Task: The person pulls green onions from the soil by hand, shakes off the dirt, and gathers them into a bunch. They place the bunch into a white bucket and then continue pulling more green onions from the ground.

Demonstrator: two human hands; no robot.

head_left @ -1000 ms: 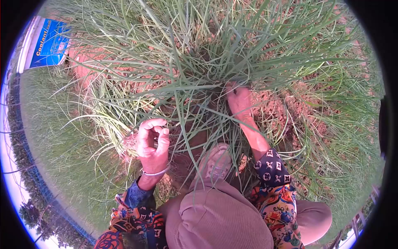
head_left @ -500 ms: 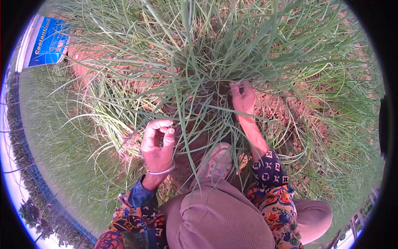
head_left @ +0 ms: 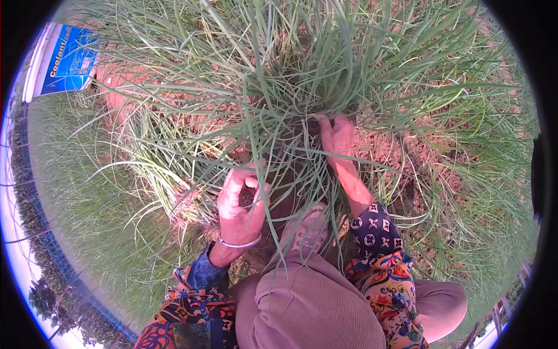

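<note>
Long, thin green onion plants (head_left: 325, 75) grow in a dense clump in front of me. My right hand (head_left: 338, 137) reaches in at their base, its fingers closed around stalks near the soil; the fingertips are partly hidden. My left hand (head_left: 241, 200) is curled, with thumb and fingers drawn together behind some hanging leaves. What it holds, if anything, cannot be made out. Left of it lies a pile of pulled green onions (head_left: 185, 200), pale root ends toward me and leaves spread up and left.
Reddish crumbly soil (head_left: 383, 152) shows among the plants on the right. My shoe (head_left: 310, 228) is planted between my hands, below the clump. A blue and white container (head_left: 67, 61) stands at upper left. Blue netting (head_left: 55, 250) runs along the left edge.
My left hand has moved right and slightly down, closer to the hanging leaves. My right hand has shifted slightly left, still at the clump's base.
</note>
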